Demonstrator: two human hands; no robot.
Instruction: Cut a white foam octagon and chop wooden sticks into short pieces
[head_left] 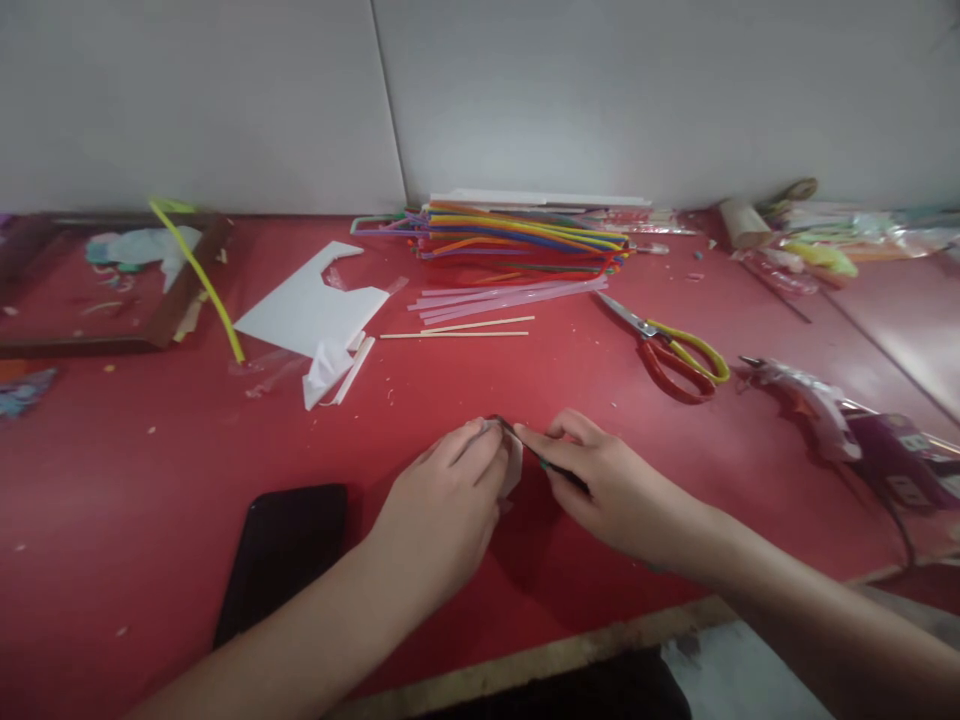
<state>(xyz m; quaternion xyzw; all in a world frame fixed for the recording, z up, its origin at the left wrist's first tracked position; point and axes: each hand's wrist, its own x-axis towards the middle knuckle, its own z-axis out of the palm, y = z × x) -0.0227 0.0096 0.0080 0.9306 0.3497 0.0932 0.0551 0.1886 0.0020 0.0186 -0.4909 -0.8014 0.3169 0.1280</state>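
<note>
My left hand (pixel 448 500) rests knuckles-up on the red table (pixel 150 470), its fingers curled over a small white piece (pixel 516 462) that shows only at its edge. My right hand (pixel 600 480) sits just to the right, thumb and forefinger pinched on a thin dark stick-like tool (pixel 551 467) whose tip meets the white piece. The fingertips of both hands almost touch.
A black phone (pixel 281 555) lies left of my left arm. Farther back are red-and-yellow scissors (pixel 675 350), a stack of coloured straws (pixel 517 240), two thin wooden sticks (pixel 457 330), a cut white sheet (pixel 311 310), a bent yellow straw (pixel 199 270) and a glue gun (pixel 817 405).
</note>
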